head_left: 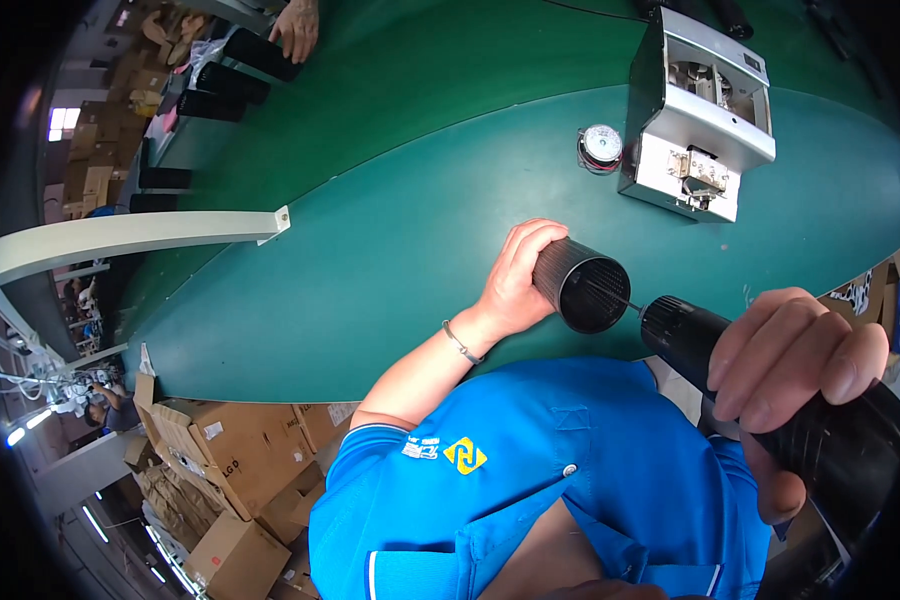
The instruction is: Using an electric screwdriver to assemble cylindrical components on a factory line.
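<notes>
Hands clamped: left (518, 285) on one black cylinder (580, 285), right (790, 385) on one black screwdriver (770, 400).

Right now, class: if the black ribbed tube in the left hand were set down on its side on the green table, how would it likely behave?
The black ribbed tube is round, so it would probably roll across the smooth green table. Its open end looks hollow, suggesting it is light for its size. The ribs likely help the left hand grip it without slipping.

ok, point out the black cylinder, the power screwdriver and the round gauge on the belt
black cylinder (582, 283), head view, ribbed side wall near its open end
power screwdriver (685, 335), head view, black front barrel behind the bit
round gauge (601, 146), head view, centre of its white dial face
</notes>
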Demonstrator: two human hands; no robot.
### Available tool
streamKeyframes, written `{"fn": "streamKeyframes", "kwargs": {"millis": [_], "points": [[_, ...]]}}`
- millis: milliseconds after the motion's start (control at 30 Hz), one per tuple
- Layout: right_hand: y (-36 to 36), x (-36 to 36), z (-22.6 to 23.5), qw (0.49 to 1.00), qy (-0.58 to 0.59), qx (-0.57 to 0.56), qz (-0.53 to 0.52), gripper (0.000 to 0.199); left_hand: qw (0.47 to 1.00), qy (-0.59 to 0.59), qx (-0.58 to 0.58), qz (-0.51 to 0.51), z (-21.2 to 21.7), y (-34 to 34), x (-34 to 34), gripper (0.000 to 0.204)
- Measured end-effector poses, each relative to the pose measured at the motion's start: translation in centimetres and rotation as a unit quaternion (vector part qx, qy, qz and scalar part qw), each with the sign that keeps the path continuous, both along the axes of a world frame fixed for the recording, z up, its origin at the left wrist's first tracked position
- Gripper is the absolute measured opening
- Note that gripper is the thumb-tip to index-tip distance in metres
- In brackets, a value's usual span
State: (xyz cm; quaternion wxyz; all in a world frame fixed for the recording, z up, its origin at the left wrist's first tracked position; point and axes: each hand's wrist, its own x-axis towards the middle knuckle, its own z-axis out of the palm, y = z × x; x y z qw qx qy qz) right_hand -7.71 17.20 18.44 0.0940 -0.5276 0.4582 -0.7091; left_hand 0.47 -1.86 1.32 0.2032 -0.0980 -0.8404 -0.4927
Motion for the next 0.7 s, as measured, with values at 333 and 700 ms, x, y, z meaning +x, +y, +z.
{"fn": "streamKeyframes", "kwargs": {"millis": [333, 700], "points": [[-1.1, -0.8, -0.8, 0.999, 0.009, -0.01, 0.045, 0.066, 1.0, 0.003, 0.004, 0.006, -0.1, -0.2, 0.0, 0.061], [6.7, -3.6, 2.9, 0.997, -0.025, -0.077, -0.005, 0.046, 0.997, -0.048, -0.021, 0.049, 0.4, 0.4, -1.7, 0.064]]}}
